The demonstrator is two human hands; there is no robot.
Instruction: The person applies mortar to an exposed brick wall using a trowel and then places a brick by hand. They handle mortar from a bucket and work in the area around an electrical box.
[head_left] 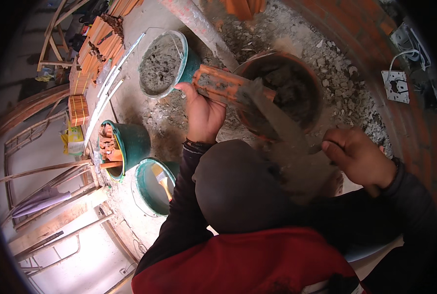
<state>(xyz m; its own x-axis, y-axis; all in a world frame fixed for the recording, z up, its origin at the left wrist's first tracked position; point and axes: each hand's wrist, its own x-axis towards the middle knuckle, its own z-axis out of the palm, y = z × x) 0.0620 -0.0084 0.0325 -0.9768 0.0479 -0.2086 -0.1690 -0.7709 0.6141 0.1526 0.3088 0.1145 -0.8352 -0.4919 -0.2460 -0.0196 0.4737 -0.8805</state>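
My left hand (204,113) is curled tight around one end of an orange hollow brick (226,85), thumb on top and fingers wrapped under, so the brick stays level and its upper face is turned toward me. I hold it right above the rim of the orange mortar bucket (312,83), which means whatever drops off falls back into the grey mix and not onto the floor. My right hand (358,158) is closed in a fist on the handle of the trowel (277,120); the blade runs up and left from it and its tip lies against the brick's near end, with wet mortar smeared along the steel. The blade is blurred, so I cannot tell exactly how much mortar it carries.

The floor (145,105) carries everything else. Just left of the brick stands a green bucket (165,62) filled with grey mortar, touching nothing I hold. Nearer the floor's left edge a second green bucket (130,142) lies tipped with broken brick pieces spilling at its mouth, and below it a third green bucket (152,188) stands with a wooden-handled tool inside. A stack of orange bricks (98,41) lines the upper left. Rubble (336,73) lies between the orange bucket and the curved brick wall (375,63) on my right, where a white socket plate (397,85) hangs
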